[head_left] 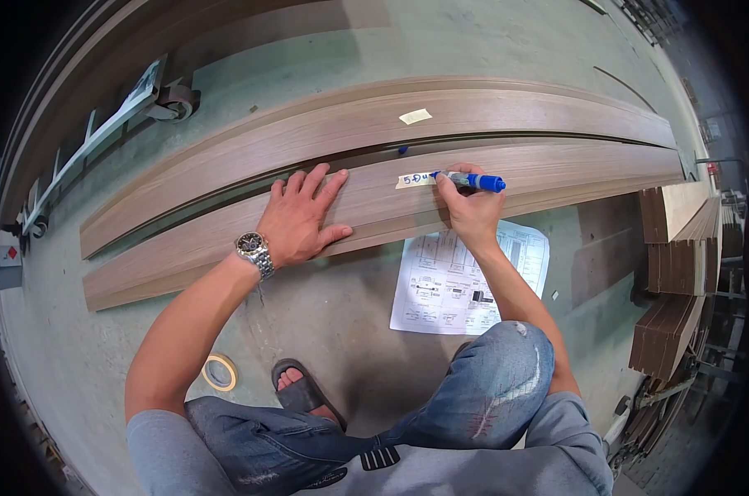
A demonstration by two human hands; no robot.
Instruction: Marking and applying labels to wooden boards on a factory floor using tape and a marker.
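Observation:
My right hand (472, 213) grips a blue marker (478, 181), its tip at a strip of masking tape (407, 181) that bears blue handwriting. That tape is stuck on the top face of the nearer stack of wood-grain boards (374, 183). Fingers spread, my left hand (300, 217) lies flat on the same stack, left of the tape; a metal watch (253, 246) is on its wrist. Behind, a second board stack (325, 124) carries a blank tape piece (416, 116). A small blue object, perhaps the marker's cap (403, 150), sits in the gap between the stacks.
A printed sheet with drawings (440, 289) lies on the floor, partly under my right forearm. A masking tape roll (220, 373) rests near my left foot. More stacked boards (680, 269) stand at the right. A wheeled metal frame (143, 99) is at the far left.

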